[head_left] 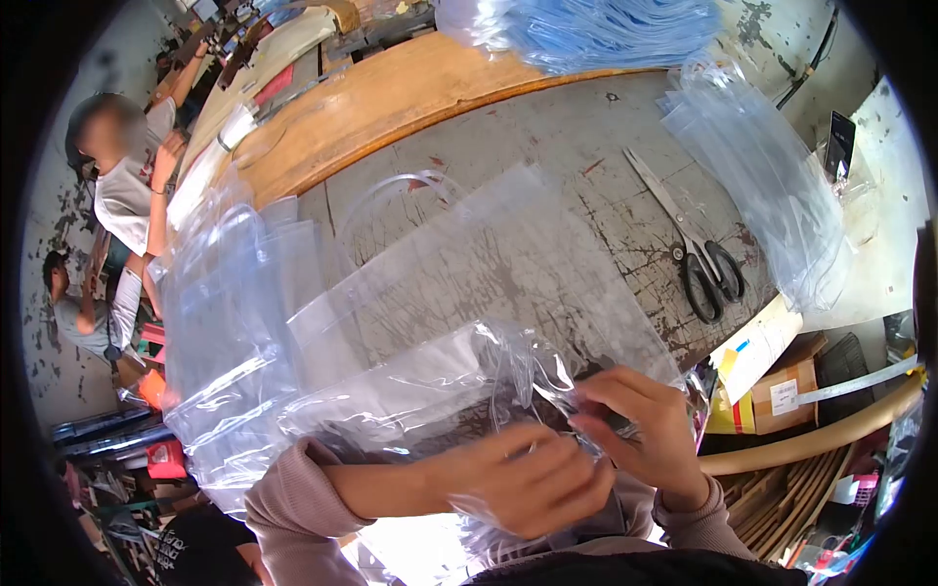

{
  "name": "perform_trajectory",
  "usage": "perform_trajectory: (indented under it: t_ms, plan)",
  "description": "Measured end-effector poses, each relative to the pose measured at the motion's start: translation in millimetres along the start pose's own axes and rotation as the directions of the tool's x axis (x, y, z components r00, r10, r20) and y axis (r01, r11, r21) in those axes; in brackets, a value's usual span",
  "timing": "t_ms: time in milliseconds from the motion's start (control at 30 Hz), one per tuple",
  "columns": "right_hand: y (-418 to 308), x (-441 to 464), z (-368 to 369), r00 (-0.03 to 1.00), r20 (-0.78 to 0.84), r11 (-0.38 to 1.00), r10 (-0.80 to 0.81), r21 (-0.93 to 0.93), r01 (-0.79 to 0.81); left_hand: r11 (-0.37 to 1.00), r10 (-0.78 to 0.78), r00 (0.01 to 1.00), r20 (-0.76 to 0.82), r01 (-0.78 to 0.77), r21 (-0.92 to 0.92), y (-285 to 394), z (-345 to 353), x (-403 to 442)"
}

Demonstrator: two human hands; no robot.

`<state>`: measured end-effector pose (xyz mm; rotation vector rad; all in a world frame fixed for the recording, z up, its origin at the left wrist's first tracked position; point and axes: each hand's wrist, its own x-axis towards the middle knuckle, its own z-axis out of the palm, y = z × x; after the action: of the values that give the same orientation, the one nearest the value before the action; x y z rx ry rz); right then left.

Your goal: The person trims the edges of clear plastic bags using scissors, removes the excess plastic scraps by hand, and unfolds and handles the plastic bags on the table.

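Observation:
A clear plastic bag (430, 376) lies crumpled at the table's near edge, with its bunched part between my hands. My right hand (645, 425) pinches the folded plastic between thumb and fingers. Just in front of my body, my left hand (537, 479) reaches across with curled fingers, slightly blurred, closed on the same plastic. Beneath and beyond it, another flat clear bag (469, 244) with a looped handle (391, 184) is spread on the table. Black-handled scissors (689, 239) lie partly open to the right, apart from both hands.
Stacked clear bags stand at the left (230, 313) and the right (762, 186). A bluish plastic pile (586, 29) rests at the back, behind a wooden board (381, 107). A cardboard box (787, 396) sits below right. Two people are at the left, one nearer (127, 205).

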<state>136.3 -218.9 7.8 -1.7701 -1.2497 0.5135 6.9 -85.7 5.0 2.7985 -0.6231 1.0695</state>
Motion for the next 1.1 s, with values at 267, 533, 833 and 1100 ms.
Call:
perform_trajectory:
  t_ms: [267,533,833,1100]
  plan:
    - [9.2,-13.9,9.6,0.973,-0.101,0.948,0.207,0.266,-0.174,0.799,-0.578,0.803,0.145,0.593,-0.101,-38.5,-11.4,5.1]
    - [1.1,-19.4,1.2,0.981,-0.193,0.997,-0.035,-0.074,0.021,0.711,-0.602,0.782,0.16,0.616,-0.338,-37.8,-24.6,13.1]
    - [-5.7,-22.6,-8.1,0.984,-0.158,0.991,-0.084,0.09,0.099,0.659,-0.578,0.806,0.124,0.551,-0.512,-31.8,-32.8,5.1]
    - [-5.7,-26.7,-15.1,0.999,-0.036,0.985,0.011,0.17,-0.005,0.568,-0.645,0.733,0.218,0.65,-0.505,-36.1,-33.9,7.6]
